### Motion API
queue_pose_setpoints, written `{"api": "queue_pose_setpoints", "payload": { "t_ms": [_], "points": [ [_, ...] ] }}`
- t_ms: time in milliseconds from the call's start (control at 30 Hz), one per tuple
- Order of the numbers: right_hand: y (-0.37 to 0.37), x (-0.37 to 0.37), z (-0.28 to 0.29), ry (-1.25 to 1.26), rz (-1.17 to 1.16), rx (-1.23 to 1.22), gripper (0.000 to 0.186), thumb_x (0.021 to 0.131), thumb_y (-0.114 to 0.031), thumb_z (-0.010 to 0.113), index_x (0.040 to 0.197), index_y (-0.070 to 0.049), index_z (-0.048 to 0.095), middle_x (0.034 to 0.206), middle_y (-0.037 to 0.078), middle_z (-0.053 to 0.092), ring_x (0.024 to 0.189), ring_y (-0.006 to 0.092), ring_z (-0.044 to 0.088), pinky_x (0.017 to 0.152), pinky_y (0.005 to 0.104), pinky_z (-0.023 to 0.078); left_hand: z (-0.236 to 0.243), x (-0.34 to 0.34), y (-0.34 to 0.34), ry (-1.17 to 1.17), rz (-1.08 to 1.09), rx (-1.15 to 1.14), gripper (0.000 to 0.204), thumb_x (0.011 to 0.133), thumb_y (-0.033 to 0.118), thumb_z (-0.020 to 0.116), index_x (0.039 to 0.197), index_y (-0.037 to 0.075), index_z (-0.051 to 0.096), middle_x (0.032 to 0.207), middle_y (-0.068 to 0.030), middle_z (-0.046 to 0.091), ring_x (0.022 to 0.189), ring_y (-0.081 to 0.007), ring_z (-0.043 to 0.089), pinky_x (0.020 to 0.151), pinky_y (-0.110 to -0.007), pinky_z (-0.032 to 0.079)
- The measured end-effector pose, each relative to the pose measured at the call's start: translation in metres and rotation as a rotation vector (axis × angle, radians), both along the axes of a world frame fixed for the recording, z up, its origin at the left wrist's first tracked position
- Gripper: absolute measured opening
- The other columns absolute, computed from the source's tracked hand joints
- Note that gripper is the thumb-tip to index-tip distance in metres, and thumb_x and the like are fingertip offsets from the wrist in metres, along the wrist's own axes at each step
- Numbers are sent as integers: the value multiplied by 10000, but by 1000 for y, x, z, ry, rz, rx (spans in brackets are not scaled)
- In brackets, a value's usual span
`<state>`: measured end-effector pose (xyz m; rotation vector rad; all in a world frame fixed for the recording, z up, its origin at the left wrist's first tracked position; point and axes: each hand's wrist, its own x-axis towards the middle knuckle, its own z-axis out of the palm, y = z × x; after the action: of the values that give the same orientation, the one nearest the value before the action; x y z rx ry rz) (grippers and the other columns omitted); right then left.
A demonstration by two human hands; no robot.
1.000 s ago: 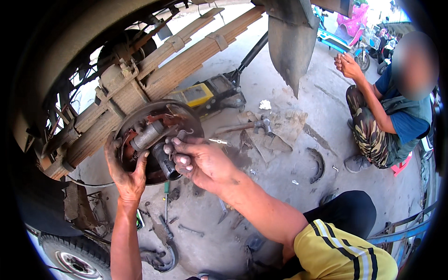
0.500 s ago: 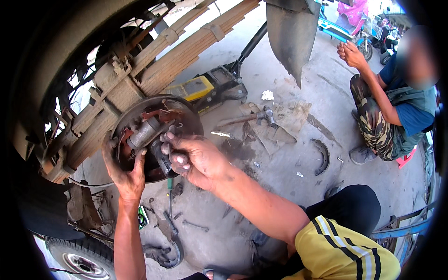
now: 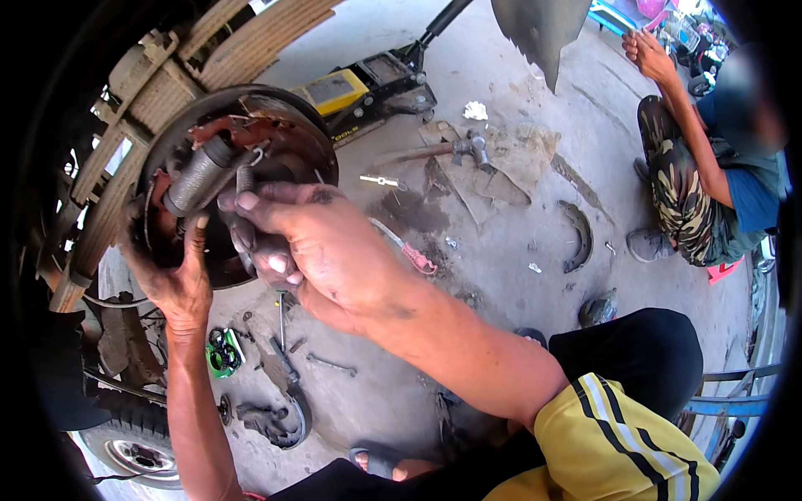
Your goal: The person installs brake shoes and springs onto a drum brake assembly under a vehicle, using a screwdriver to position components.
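Observation:
A round drum brake assembly [image 3: 322, 150] with reddish brackets hangs at the left, under the leaf spring. From its middle sticks out a grey, ridged metal cylinder [image 3: 199, 178]. My left hand [image 3: 178, 280] clasps the assembly's lower left edge, thumb in front beside the cylinder and fingers around the outer side. Right of the cylinder, my right hand [image 3: 313, 238] is closed, its fingertips pinching a small coil spring [image 3: 245, 177] with a hooked end. My fingers and the back of my hand hide the lower right part of the assembly.
Beyond the brake stands a yellow and black floor jack [image 3: 338, 90]. A hammer [image 3: 472, 150], a curved brake shoe [image 3: 576, 238], a wrench [image 3: 330, 365], a screwdriver [image 3: 282, 321] and a green packet [image 3: 224, 352] lie on the concrete. At right squats another person [image 3: 693, 188].
The brake assembly and both hands now appear further left and higher, as the whole view has shifted. A red-handled tool has come into sight beside my right wrist. Both hands keep their hold.

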<state>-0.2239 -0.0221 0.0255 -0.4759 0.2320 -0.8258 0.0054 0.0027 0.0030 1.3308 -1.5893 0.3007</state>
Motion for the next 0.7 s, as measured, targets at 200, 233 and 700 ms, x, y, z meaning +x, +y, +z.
{"api": "queue_pose_setpoints", "payload": {
  "t_ms": [200,233,700],
  "points": [
    [-2,-2,-3,32,-61,62,133,1017,-148,639,979,-27,675,774,16,647,534,62,434,479,217,309,2,-13,-2,102,-72,-36,786,881,58,819,1487,-18,323,1428,-211,532,1315,-305,545,1120,-398,433],
    [-2,-3,-3,48,-64,66,123,1010,-147,647,974,-33,674,774,20,654,521,62,433,474,217,313,3,-7,2,28,20,-24,798,872,66,826,1487,-16,324,1426,-206,534,1309,-299,547,1115,-398,443],
    [-2,-17,10,103,19,98,161,1011,-147,616,887,-44,613,749,30,620,511,66,383,529,250,299,1,-8,-3,58,12,-80,805,796,216,928,1368,-10,410,1336,-150,521,1238,-242,547,1078,-372,468]
  ]
}}
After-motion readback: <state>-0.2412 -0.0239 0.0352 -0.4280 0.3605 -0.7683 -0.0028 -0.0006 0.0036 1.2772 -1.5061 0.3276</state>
